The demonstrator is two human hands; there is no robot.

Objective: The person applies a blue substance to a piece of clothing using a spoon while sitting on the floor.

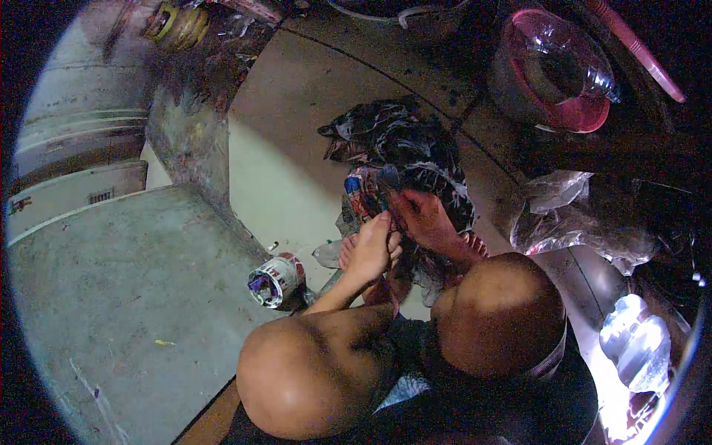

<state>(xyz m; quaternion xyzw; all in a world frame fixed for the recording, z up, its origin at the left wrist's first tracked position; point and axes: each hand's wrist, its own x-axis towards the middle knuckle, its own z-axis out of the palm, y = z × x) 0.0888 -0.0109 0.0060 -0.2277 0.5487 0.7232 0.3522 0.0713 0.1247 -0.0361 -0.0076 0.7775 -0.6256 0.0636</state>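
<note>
I sit with both knees bent, and my hands meet low in front of them. My left hand is closed, thumb uppermost, around the lower end of a narrow blue, red and white piece; its kind is not clear. Beside it, my right hand is bent inward with its fingers in shadow. A small dark grey, rounded piece sticks up by those fingers, and whether they grip it is hard to make out. Crumpled black plastic lies just beyond both hands. My bare feet show partly beneath them.
An open-topped tin can with purplish contents stands left of my left forearm. A grey flat surface spans the left side. A clear pink-rimmed tub and crumpled clear plastic lie right. A pink rod slants at the upper right.
</note>
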